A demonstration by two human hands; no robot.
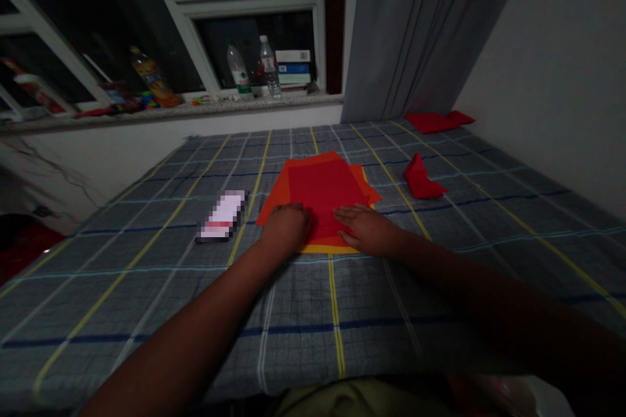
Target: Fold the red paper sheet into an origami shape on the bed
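A red sheet of paper (323, 186) lies on top of several orange and yellow sheets (274, 190) in the middle of the checked cloth. My left hand (287, 227) is at the red sheet's near left edge, its fingers bent and pressed together on the paper. Across from it, my right hand (368, 228) lies on the near right part of the same sheet, fingers stretched out flat. Its fingertips point inward, toward my left hand. A folded red paper piece (421, 177) stands on the cloth to the right, apart from both hands.
To the left lies a phone (223, 215) with a blurred screen. More red paper (430, 122) rests at the far right corner of the cloth (161, 287). Bottles (238, 70) and stacked boxes (293, 67) stand on the windowsill, beside a grey curtain (391, 32).
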